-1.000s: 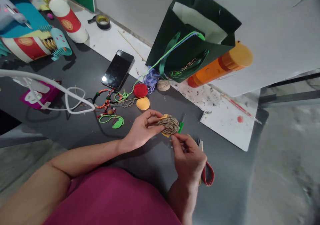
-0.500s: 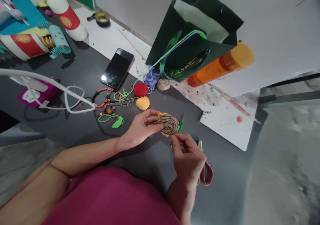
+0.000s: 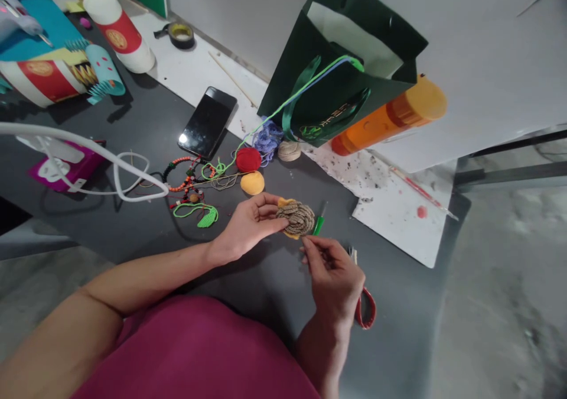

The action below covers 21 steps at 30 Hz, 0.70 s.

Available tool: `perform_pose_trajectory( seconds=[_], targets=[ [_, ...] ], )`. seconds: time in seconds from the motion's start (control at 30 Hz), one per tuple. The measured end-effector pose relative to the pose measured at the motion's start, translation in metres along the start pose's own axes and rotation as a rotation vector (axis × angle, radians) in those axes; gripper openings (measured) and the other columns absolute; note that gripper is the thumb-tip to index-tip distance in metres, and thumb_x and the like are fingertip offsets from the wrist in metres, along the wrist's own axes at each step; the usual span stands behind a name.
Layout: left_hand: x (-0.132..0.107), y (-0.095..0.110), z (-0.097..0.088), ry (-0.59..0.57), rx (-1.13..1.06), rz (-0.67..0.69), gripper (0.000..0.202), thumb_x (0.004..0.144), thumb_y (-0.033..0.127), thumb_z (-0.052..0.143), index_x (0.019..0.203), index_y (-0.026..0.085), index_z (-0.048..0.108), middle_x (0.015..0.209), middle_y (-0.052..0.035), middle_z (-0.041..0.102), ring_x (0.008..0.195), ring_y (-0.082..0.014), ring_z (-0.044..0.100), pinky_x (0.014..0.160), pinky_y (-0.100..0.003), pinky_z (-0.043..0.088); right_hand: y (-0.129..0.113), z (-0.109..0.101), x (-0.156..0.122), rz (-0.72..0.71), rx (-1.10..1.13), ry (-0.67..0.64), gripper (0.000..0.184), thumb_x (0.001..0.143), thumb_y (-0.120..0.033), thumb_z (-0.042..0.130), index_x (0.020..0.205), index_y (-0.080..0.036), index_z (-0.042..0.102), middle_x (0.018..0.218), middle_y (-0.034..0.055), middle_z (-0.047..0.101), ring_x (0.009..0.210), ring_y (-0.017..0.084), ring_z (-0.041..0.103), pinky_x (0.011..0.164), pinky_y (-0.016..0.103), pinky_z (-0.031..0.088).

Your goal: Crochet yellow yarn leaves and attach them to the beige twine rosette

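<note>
Item: a coiled twine rosette [image 3: 296,219], a flat spiral of tan cord backed by a yellow-orange felt piece that shows at its rim, held over a dark grey worktop [image 3: 266,281]. The left hand [image 3: 250,224] lies at 9 o'clock from it, curled and holding it, with fingertips pressed against its left edge. The right hand [image 3: 332,278] lies at 5 o'clock, thumb and forefinger pinched narrow at the lower rim; whatever is between them appears too thin to make out. Just beside the rosette at 3 o'clock stands a small green-handled item [image 3: 318,226], probably a tool, though the view is too poor to be sure. Red-handled scissors [image 3: 365,307] lie at 5 o'clock, partly under the right hand. At 10 to 11 o'clock are a yellow-orange felt disc [image 3: 252,182], a red felt disc [image 3: 248,159], a twine ball [image 3: 289,151] and purple crochet work [image 3: 268,139]. Further round at 9 to 10 o'clock lie a green crocheted leaf [image 3: 207,217], a beaded string [image 3: 186,174] and a black smartphone [image 3: 207,122]. A dark green paper bag [image 3: 328,86] stands at 12 o'clock, an orange bottle [image 3: 390,112] lies at 1 to 2 o'clock, and a paint-spattered white board [image 3: 398,221] lies at 3 o'clock.
</note>
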<state>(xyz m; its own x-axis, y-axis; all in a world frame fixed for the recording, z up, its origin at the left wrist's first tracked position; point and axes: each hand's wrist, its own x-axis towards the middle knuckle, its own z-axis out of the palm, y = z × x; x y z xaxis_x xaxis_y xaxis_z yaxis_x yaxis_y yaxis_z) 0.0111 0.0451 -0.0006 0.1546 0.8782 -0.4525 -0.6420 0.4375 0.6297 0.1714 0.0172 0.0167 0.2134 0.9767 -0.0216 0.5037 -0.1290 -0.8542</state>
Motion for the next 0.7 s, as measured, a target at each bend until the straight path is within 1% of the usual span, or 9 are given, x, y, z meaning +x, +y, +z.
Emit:
perform_pose_trajectory(
  seconds=[0.07,0.17,0.2,0.27,0.37,0.43,0.53,0.63,0.7],
  targets=[
    [0.000,-0.001,0.001,-0.019,0.011,-0.004,0.033,0.066,0.006,0.084,0.091,0.016,0.065,0.086,0.0000,0.077,0.080,-0.0120,0.072,0.083,-0.027,0.055,0.003,-0.001,0.000,-0.012,-0.020,0.013,0.016,0.079,-0.033,0.071,0.073,-0.019,0.074,0.058,0.0004,0.070,0.048,0.013,0.063,0.050,0.024,0.053],
    [-0.002,-0.003,0.002,-0.031,0.039,0.001,0.032,0.067,0.005,0.082,0.093,0.016,0.065,0.089,-0.0011,0.077,0.084,-0.0129,0.072,0.085,-0.028,0.055,0.009,-0.003,0.002,-0.022,-0.039,-0.059,0.014,0.082,-0.032,0.068,0.078,-0.019,0.073,0.063,0.0010,0.072,0.051,0.014,0.065,0.053,0.025,0.055],
    [-0.003,-0.004,0.002,-0.033,0.056,0.007,0.033,0.068,0.005,0.081,0.095,0.016,0.065,0.090,-0.0018,0.077,0.085,-0.0136,0.072,0.086,-0.028,0.055,0.011,-0.004,0.003,-0.033,-0.044,-0.083,0.015,0.083,-0.032,0.068,0.083,-0.019,0.074,0.068,0.0023,0.074,0.057,0.015,0.067,0.057,0.026,0.058],
    [-0.005,-0.005,0.002,-0.049,0.104,0.017,0.036,0.068,0.005,0.081,0.099,0.016,0.066,0.095,-0.0039,0.077,0.089,-0.0155,0.073,0.086,-0.030,0.056,0.013,-0.005,0.006,-0.105,-0.051,-0.010,0.019,0.086,-0.033,0.067,0.097,-0.019,0.074,0.087,0.0065,0.078,0.077,0.018,0.074,0.071,0.031,0.062],
    [-0.008,-0.005,0.003,-0.079,0.185,0.013,0.037,0.069,0.008,0.082,0.103,0.015,0.067,0.100,-0.0067,0.077,0.090,-0.0174,0.073,0.083,-0.031,0.057,0.013,-0.003,0.006,-0.245,-0.001,0.029,0.029,0.088,-0.033,0.069,0.115,-0.021,0.071,0.114,0.0107,0.076,0.102,0.022,0.074,0.087,0.037,0.062],
    [-0.010,-0.003,0.003,-0.090,0.215,0.000,0.036,0.070,0.010,0.082,0.103,0.015,0.067,0.100,-0.0065,0.076,0.089,-0.0168,0.072,0.083,-0.030,0.056,0.010,-0.001,0.004,-0.283,0.020,-0.033,0.028,0.088,-0.031,0.071,0.115,-0.023,0.071,0.113,0.0092,0.077,0.103,0.022,0.074,0.089,0.037,0.062],
    [-0.010,0.000,0.003,-0.122,0.218,-0.031,0.029,0.074,0.016,0.081,0.100,0.014,0.069,0.094,-0.0044,0.075,0.086,-0.0148,0.070,0.084,-0.030,0.055,0.007,0.002,0.001,-0.259,0.000,-0.022,0.017,0.091,-0.026,0.068,0.107,-0.024,0.074,0.102,0.0054,0.078,0.094,0.020,0.075,0.086,0.036,0.062],
    [-0.007,0.001,0.001,-0.141,0.209,-0.018,0.021,0.079,0.027,0.080,0.092,0.014,0.069,0.085,-0.0021,0.072,0.078,-0.0124,0.066,0.080,-0.029,0.053,0.007,0.002,0.000,-0.249,-0.008,-0.041,0.019,0.091,-0.025,0.068,0.109,-0.025,0.074,0.102,0.0044,0.078,0.092,0.018,0.075,0.083,0.034,0.062],
    [-0.006,0.000,0.000,-0.125,0.216,0.013,0.023,0.079,0.033,0.079,0.085,0.014,0.068,0.080,-0.0008,0.069,0.074,-0.0117,0.063,0.076,-0.028,0.052,0.007,0.001,0.000,-0.254,-0.013,-0.071,0.021,0.091,-0.024,0.067,0.111,-0.026,0.074,0.104,0.0040,0.078,0.094,0.018,0.075,0.085,0.034,0.062]
  ],
)
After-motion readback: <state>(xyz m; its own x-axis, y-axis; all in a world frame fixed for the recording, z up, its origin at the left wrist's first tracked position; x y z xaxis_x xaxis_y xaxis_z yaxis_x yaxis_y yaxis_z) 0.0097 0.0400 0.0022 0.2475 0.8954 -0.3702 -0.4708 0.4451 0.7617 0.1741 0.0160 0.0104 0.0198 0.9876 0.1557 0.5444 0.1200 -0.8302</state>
